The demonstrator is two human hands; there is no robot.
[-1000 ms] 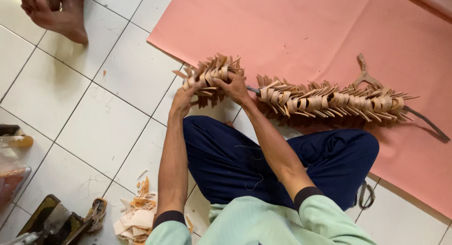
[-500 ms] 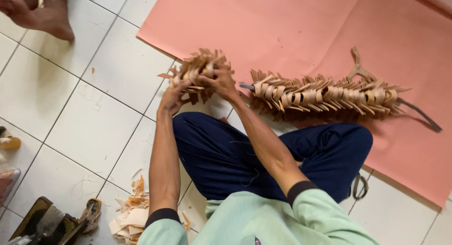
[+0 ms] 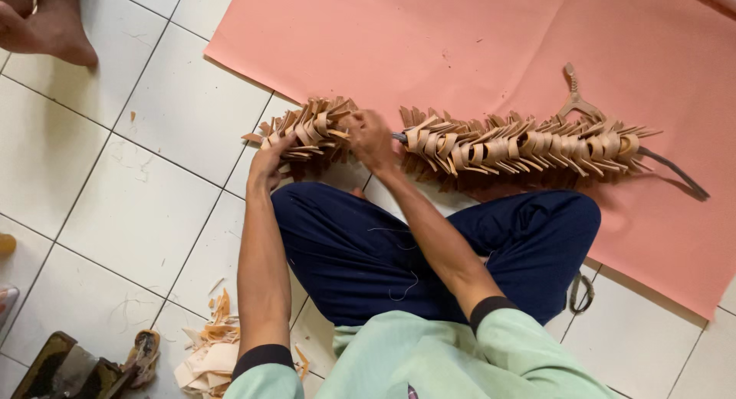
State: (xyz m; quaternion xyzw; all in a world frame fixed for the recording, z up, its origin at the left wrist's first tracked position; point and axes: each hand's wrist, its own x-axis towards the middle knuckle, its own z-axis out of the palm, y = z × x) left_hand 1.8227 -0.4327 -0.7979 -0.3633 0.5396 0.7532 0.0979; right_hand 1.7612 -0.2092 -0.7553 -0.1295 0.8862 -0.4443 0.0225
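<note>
Gripping a short bunch of folded tan strips [image 3: 303, 131] — left hand [image 3: 268, 160] curled around its near end, right hand [image 3: 372, 141] closed over its other end, by the dark cord [image 3: 399, 137]. Lying just beside, on the pink sheet [image 3: 475, 46]: 1 longer strung row [image 3: 521, 147] (same tan strips). Sitting cross-legged on white tiles [image 3: 138, 207], scraps [image 3: 211, 349] near the left knee.
</note>
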